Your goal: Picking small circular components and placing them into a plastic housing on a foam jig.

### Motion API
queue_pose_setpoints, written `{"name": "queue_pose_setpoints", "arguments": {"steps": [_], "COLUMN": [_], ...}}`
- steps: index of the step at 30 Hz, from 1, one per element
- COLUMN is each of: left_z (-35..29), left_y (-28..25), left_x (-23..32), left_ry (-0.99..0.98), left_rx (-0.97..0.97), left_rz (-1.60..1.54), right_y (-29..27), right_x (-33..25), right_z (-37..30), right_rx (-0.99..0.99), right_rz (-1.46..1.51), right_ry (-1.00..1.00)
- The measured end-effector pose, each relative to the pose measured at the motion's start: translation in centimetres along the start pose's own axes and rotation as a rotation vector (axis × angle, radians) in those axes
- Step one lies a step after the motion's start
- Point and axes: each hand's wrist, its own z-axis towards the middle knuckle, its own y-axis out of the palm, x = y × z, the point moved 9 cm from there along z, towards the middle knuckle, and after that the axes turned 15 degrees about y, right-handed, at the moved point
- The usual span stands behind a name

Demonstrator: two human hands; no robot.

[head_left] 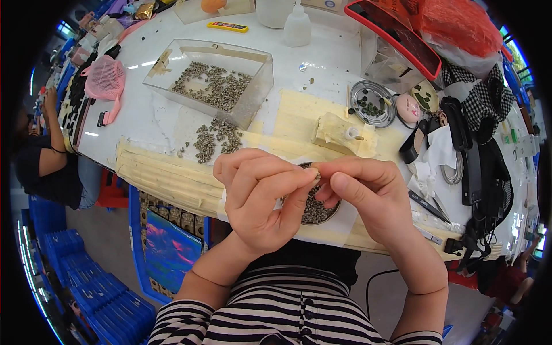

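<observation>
My left hand [261, 198] and my right hand [368, 195] meet in front of me, fingertips pinched close together. A tiny piece shows between the left thumb and forefinger, too small to name. Beneath my fingers sits a round tin [323, 218], partly hidden, filled with small metallic pieces. To the left, a heap of similar metal pieces [207, 144] lies on the table. Behind the heap, a clear plastic box [253, 109] holds many more of them.
A taped block [339, 135] with a small white cylinder stands behind my right hand. Farther right are a round dish [376, 118] of dark green bits, tweezers [428, 205] and black straps [471, 167]. A white squeeze bottle [297, 29] and a red-framed phone [397, 37] are at the back.
</observation>
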Motion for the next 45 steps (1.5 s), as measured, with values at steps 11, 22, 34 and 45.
{"name": "queue_pose_setpoints", "arguments": {"steps": [11,22,34,45], "left_z": [0.2,-0.2,-0.1,0.2], "left_y": [0.6,0.7,0.0,0.3], "left_x": [0.3,-0.8,-0.4,0.6], "left_ry": [0.002,-0.085,-0.031,0.033], "left_rx": [-0.056,-0.033,-0.001,-0.067], "left_rz": [0.000,0.005,0.002,0.014], "right_y": [-0.3,3.3,0.3,-0.3], "right_x": [-2.1,-4.3,-1.1,0.1], "right_z": [-1.4,-4.4,-0.8,-0.2], "right_rx": [0.241,0.516,0.123,0.105], "right_rz": [-0.310,-0.926,-0.117,-0.055], "right_ry": [-0.355,-0.968,-0.203,-0.045]}}
